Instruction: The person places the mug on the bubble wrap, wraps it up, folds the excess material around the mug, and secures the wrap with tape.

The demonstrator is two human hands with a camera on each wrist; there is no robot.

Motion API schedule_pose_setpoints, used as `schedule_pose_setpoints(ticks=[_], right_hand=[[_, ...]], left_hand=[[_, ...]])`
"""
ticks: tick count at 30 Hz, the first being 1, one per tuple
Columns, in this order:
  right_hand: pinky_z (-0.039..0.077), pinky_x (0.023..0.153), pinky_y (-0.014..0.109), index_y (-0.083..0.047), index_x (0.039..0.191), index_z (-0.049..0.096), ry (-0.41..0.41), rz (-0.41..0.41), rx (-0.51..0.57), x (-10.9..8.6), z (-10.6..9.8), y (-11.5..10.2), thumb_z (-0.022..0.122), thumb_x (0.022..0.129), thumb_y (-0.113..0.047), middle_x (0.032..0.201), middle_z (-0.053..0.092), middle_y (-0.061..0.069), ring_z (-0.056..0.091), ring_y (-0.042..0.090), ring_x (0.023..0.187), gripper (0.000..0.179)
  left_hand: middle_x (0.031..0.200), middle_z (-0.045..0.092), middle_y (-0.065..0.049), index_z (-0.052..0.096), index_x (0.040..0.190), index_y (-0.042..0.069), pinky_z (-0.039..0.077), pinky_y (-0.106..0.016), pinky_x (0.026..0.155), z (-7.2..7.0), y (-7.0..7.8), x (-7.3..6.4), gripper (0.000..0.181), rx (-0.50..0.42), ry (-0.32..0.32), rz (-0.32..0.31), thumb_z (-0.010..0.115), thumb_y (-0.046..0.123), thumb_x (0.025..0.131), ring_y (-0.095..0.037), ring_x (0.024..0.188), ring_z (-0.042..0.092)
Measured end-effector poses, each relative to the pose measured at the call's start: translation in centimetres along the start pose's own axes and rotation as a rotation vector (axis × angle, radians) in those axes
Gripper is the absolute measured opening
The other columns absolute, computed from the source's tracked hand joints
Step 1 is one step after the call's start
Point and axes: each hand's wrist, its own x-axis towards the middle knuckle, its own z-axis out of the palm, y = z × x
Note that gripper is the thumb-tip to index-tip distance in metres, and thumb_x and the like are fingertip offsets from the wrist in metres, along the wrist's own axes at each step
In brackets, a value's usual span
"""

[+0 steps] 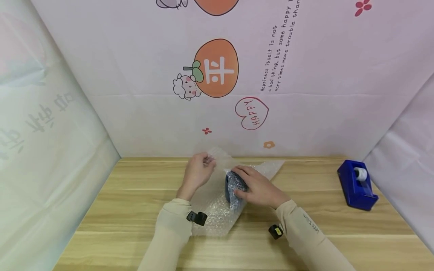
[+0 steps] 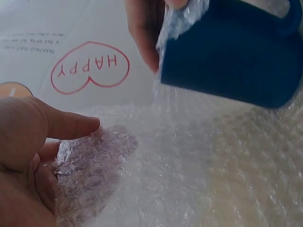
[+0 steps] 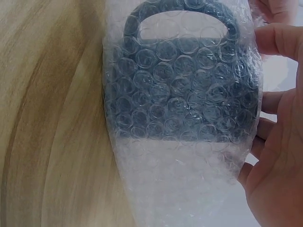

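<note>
One blue mug (image 2: 227,56) partly covered by bubble wrap (image 1: 213,218)

Nearest are two pale sleeves (image 1: 171,229), reaching in from the lower edge of the head view and angled inward. A small black device (image 1: 197,218) sits at the left wrist and a second black device (image 1: 275,231), with a yellow patch, at the right.

The left hand (image 1: 197,172) is raised at the far left part of the wrap and pinches it: the thumb lies on top, the other fingers bent behind the film. The right hand (image 1: 259,187) grips the mug through the film, thumb on the near side, fingers over the far side.

The mug is between the hands, above the middle of the sheet; whether it touches the table cannot be told. Its handle shows through the bubbles in the right wrist view. In the left wrist view, one side of the body is bare. In the head view, the right hand and the film obstruct much of the mug.

The sheet is spread over the wood-grain table (image 1: 112,210), one corner pointing out beyond the right hand. Well apart to the right stands a blue tape dispenser (image 1: 356,186) with a white roll (image 1: 360,174). Farthest is a printed white backdrop (image 1: 149,75), just beyond the table's far edge.
</note>
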Motion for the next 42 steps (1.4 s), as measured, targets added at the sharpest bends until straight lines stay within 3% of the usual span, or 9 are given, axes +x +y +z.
schedule_pose_setpoints(ticks=[7,9,13,16,28,42], right_hand=[[0.038,0.112,0.055,-0.003,0.151,0.045,0.015,0.002,0.020,0.1,0.1,0.0,0.070,0.091,-0.037,0.152,0.044,0.020,0.042,0.039,0.140,0.074],[0.038,0.112,0.055,-0.003,0.150,0.046,0.022,0.002,0.032,0.2,0.1,0.1,0.071,0.090,-0.037,0.151,0.045,0.021,0.043,0.039,0.139,0.073],[0.038,0.112,0.056,-0.004,0.148,0.047,0.027,0.002,0.047,0.2,0.1,0.1,0.071,0.089,-0.038,0.151,0.046,0.021,0.044,0.038,0.138,0.073],[0.039,0.111,0.056,-0.005,0.148,0.048,0.027,-0.002,0.053,0.2,0.1,0.2,0.070,0.089,-0.038,0.151,0.046,0.020,0.044,0.038,0.138,0.072],[0.036,0.113,0.056,-0.008,0.150,0.048,-0.009,0.004,0.063,0.3,0.0,0.4,0.068,0.091,-0.041,0.154,0.044,0.017,0.041,0.036,0.141,0.071],[0.036,0.111,0.058,-0.012,0.153,0.045,-0.096,0.041,0.044,1.2,-0.6,0.1,0.064,0.089,-0.043,0.152,0.044,0.015,0.041,0.037,0.139,0.073]], left_hand=[[0.076,0.064,-0.005,0.067,0.084,0.005,0.051,-0.034,0.062,0.6,1.5,-0.9,0.013,0.052,-0.022,0.159,0.071,0.012,0.095,-0.018,0.068,0.057],[0.075,0.063,-0.005,0.066,0.084,0.006,0.050,-0.033,0.062,0.8,1.7,-1.0,0.013,0.065,-0.040,0.204,0.070,0.011,0.095,-0.018,0.068,0.057],[0.088,0.070,-0.010,0.069,0.095,0.001,0.057,-0.036,0.073,1.2,2.0,-1.4,0.007,0.061,-0.084,0.246,0.069,0.009,0.096,-0.023,0.080,0.067],[0.094,0.072,-0.014,0.069,0.100,-0.001,0.059,-0.040,0.078,1.3,2.1,-1.6,0.010,0.045,-0.095,0.233,0.068,0.008,0.097,-0.027,0.086,0.069],[0.091,0.069,-0.015,0.066,0.095,-0.001,0.055,-0.046,0.077,1.1,1.7,-0.8,0.009,-0.004,0.024,0.087,0.064,0.008,0.098,-0.029,0.085,0.066],[0.090,0.073,-0.014,0.066,0.097,-0.003,0.056,-0.046,0.086,1.4,0.7,0.4,0.007,-0.111,0.064,0.019,0.062,0.003,0.097,-0.032,0.089,0.071]])
